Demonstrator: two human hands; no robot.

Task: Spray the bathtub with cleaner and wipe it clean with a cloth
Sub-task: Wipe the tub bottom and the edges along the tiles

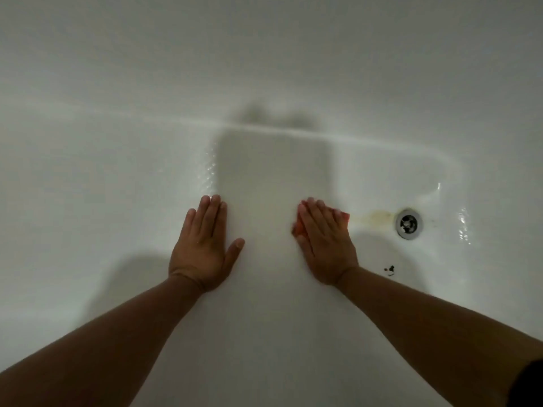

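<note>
I look down into a white bathtub [117,177] with a wet, glossy floor. My left hand [202,245] lies flat on the tub floor, fingers straight and together, thumb spread. My right hand [323,242] presses flat on an orange cloth [299,227]. The cloth is mostly hidden under the palm, with only its edges showing at the left side and by the fingertips. No spray bottle is in view.
A round metal drain [409,224] sits right of my right hand, with a yellowish stain [376,217] running toward it. A small dark speck of dirt [390,270] lies near my right wrist. The tub wall rises at the top of the view.
</note>
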